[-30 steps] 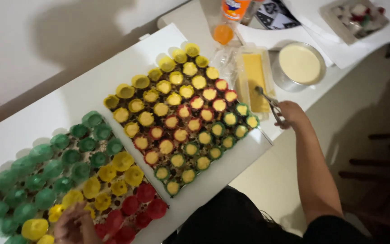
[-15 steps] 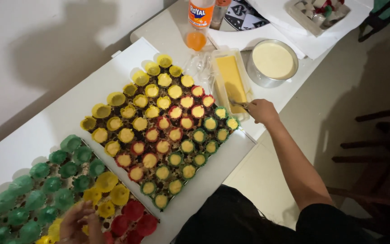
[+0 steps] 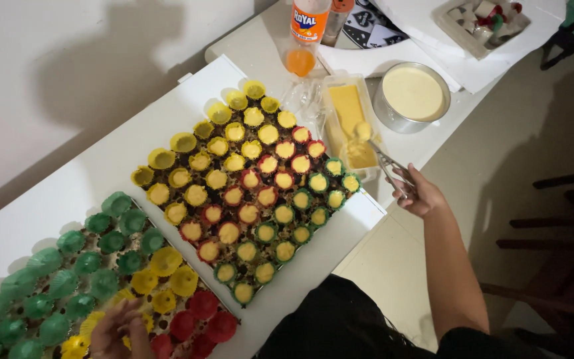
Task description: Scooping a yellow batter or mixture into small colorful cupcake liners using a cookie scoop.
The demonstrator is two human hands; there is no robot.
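Right hand (image 3: 418, 193) pulling back from cup tray, now lifting scoop (image 3: 379, 154) loaded with yellow cream ball over rectangular tub (image 3: 350, 119); fingers (image 3: 403, 178) closing round scoop handles. Left hand (image 3: 117, 329) resting at 7 o'clock on red and yellow empty cups (image 3: 194, 316), fingers loosely spread, gripping nothing. Step, judging: filling cups. Filled tray (image 3: 247, 199) lying at 9 o'clock of scoop; metal bowl (image 3: 412, 96) at 1 o'clock. Next calling for steady carry to unfilled cup.

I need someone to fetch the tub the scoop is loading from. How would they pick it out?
Start at the white table and go to the far right edge of the block of filled cups. Beside it lies a clear rectangular tub of yellow cream, under the scoop in the right hand. The neighbouring round metal bowl holds paler cream.
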